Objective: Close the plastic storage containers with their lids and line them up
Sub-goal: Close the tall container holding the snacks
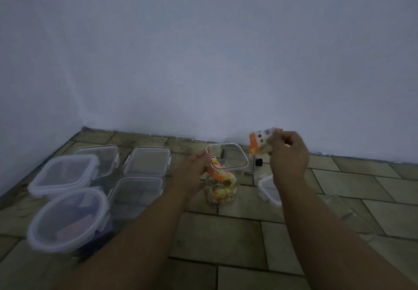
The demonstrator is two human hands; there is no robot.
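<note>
Clear plastic container (pixel 241 173) of colourful packets (pixel 222 183) is gripped by the left hand (pixel 199 172) — the right hand (pixel 289 154) pinches an orange-and-white packet (pixel 257 144) just beside it.

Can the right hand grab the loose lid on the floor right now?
Likely not yet: the right hand grips an orange-and-white packet, so it is occupied. The lid lies just below its wrist, partly hidden by the forearm. Once the packet is dropped, reach looks easy.

Tiled floor (pixel 226 233) bearing lidded containers (pixel 65 174) and a loose lid (pixel 267 191)
</note>
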